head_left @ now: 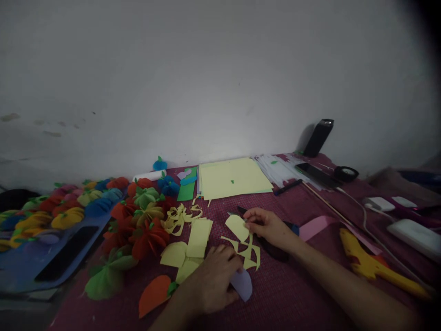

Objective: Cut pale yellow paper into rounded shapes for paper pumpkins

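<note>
My right hand (267,227) pinches the edge of a pale yellow, round-ended paper piece (236,227). Under that hand are scissors (274,250) with dark handles; their blade tips show behind its fingers. Thin yellow offcuts (254,257) lie just in front. My left hand (218,276) is palm down with curled fingers, and a lavender paper piece (242,284) with a rounded edge sticks out between its thumb and fingers. Beside it, cut yellow pieces (199,238) overlap on the cloth. An orange half-round piece (154,294) is near my left wrist.
Colourful folded-paper pumpkins (149,239) crowd the left, some on a blue tray (86,243) with a dark phone (65,253). Yellow sheets (234,177) lie by the wall. On the right are a yellow glue gun (365,257), a pink strip (317,226), cables and a black stick (288,186).
</note>
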Demonstrator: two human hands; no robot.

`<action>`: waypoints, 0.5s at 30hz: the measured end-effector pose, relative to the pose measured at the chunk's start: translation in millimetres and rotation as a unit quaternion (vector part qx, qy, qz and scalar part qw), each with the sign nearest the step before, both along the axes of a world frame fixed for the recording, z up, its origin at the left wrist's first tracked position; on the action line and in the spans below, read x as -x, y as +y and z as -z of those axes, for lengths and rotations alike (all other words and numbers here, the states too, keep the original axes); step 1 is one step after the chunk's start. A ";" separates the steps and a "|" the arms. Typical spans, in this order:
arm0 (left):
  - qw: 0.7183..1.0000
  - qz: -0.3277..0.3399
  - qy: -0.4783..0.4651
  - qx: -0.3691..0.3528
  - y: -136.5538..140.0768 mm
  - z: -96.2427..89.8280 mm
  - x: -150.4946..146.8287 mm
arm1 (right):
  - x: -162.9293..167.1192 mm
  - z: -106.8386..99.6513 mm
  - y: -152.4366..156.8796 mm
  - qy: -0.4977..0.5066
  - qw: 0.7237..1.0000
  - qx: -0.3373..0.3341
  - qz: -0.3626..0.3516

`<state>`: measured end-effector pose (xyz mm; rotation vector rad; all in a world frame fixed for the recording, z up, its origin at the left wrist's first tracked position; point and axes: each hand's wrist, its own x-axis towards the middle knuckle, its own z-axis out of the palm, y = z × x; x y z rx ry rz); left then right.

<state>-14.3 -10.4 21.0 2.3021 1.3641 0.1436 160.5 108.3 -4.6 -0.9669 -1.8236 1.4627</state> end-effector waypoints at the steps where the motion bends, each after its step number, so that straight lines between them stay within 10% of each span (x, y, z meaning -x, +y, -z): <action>1: 1.000 -0.001 -0.001 0.001 0.0 0.2 -0.1 | -0.1 -0.5 -0.3 0.005 1.000 0.005 0.000; 15: 0.999 0.018 0.016 -0.034 -0.3 -1.1 -1.7 | -1.2 -4.8 -0.7 0.034 0.998 0.047 0.000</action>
